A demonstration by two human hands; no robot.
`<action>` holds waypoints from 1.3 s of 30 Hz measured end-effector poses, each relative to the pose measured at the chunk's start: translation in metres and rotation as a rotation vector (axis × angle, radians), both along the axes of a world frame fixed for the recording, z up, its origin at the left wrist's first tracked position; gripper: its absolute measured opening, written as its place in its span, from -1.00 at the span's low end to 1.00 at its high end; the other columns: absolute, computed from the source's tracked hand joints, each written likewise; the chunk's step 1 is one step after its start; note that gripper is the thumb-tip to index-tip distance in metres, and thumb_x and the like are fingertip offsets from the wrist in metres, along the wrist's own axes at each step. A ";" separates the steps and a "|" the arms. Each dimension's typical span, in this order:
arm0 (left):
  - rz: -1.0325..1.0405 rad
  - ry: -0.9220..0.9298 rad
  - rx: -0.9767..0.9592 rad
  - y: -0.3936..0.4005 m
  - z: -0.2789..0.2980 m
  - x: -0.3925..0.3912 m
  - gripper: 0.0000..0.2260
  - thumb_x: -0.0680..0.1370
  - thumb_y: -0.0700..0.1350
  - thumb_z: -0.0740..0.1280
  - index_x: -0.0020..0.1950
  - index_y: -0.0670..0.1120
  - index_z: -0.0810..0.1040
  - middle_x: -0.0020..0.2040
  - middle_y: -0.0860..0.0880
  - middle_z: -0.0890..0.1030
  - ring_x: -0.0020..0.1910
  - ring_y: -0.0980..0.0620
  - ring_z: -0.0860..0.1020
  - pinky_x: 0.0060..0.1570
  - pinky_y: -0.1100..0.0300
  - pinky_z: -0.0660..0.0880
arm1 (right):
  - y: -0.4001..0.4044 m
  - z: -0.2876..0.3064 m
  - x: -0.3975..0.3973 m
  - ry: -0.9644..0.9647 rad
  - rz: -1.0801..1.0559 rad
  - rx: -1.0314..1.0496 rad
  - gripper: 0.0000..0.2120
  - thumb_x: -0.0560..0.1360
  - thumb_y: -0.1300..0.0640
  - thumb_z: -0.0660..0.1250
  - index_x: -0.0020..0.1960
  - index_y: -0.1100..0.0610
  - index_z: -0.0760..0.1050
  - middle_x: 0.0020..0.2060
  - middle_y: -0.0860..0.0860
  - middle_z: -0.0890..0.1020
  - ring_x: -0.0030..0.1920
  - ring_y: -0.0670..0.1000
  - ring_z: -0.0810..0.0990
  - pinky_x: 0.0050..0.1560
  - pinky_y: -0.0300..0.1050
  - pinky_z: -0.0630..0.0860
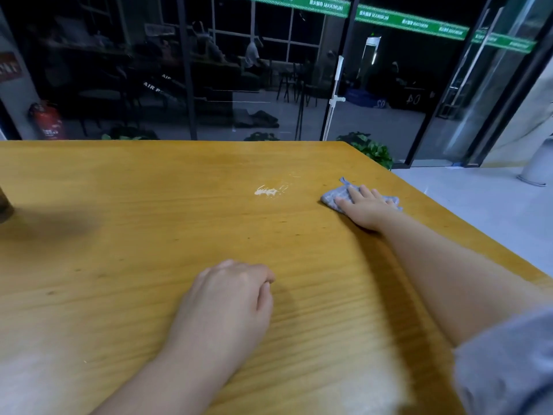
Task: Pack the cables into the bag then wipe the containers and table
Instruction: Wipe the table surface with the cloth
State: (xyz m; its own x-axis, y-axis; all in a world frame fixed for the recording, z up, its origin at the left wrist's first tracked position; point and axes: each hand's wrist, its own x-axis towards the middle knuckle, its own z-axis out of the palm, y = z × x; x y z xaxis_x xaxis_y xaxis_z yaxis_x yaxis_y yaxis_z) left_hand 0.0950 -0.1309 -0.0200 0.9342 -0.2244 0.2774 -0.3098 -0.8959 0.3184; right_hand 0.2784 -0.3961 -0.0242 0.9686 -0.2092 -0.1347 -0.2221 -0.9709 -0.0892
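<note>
A grey-blue checked cloth (332, 198) lies on the wooden table (134, 235) at the right, near its far right edge. My right hand (365, 206) presses flat on the cloth, fingers spread and pointing left. Left of the cloth, a white scratched smear (266, 191) marks the tabletop. My left hand (230, 298) rests on the table near the middle front, fingers curled under, holding nothing. No cables, bag or containers can be made out, apart from a dark object at the left edge.
A dark round object (4, 205) pokes in at the table's left edge and casts a shadow. Beyond the table's far edge stand glass walls, green plants (374, 151) and a red fire extinguisher (48, 121). Light floor lies to the right.
</note>
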 end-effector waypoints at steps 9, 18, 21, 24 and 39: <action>0.029 -0.196 0.072 0.004 -0.018 0.011 -0.66 0.39 -0.07 0.07 0.02 0.06 0.58 0.02 0.05 0.60 0.25 -0.03 0.47 0.25 -0.09 0.38 | 0.080 -0.001 0.055 0.002 0.095 0.038 -0.35 0.56 -0.32 -0.15 0.56 -0.07 -0.12 0.55 -0.01 -0.11 0.54 0.08 -0.17 0.48 0.21 -0.20; 0.042 -0.283 -0.023 -0.002 -0.020 0.011 -0.61 0.40 -0.10 0.06 0.14 0.01 0.52 0.22 -0.01 0.53 0.38 -0.04 0.27 0.28 -0.07 0.12 | 0.137 -0.003 0.060 -0.009 0.252 0.025 -0.35 0.55 -0.32 -0.16 0.56 -0.07 -0.13 0.55 -0.01 -0.12 0.54 0.09 -0.17 0.48 0.22 -0.20; 0.044 -0.310 -0.041 -0.001 -0.016 0.011 -0.60 0.41 -0.10 0.07 0.19 0.00 0.48 0.26 -0.02 0.50 0.39 -0.05 0.25 0.30 -0.07 0.10 | 0.157 -0.003 0.052 -0.002 0.347 0.025 -0.35 0.55 -0.33 -0.15 0.55 -0.09 -0.13 0.55 -0.03 -0.12 0.54 0.08 -0.17 0.47 0.22 -0.20; 0.055 -0.324 -0.031 -0.001 -0.013 0.011 -0.60 0.42 -0.09 0.06 0.20 -0.02 0.48 0.27 -0.04 0.48 0.40 -0.06 0.24 0.30 -0.08 0.09 | 0.166 -0.002 0.044 0.000 0.417 0.039 -0.36 0.56 -0.32 -0.13 0.55 -0.10 -0.12 0.55 -0.04 -0.12 0.54 0.06 -0.18 0.48 0.21 -0.20; 0.128 -0.390 0.054 -0.004 -0.013 0.014 -0.60 0.40 -0.10 0.06 0.19 -0.06 0.47 0.29 -0.11 0.48 0.40 -0.08 0.21 0.33 -0.07 0.05 | 0.182 -0.002 -0.033 0.011 0.772 -0.063 -0.36 0.59 -0.17 0.03 0.55 -0.08 -0.21 0.55 -0.01 -0.18 0.53 0.07 -0.22 0.47 0.18 -0.19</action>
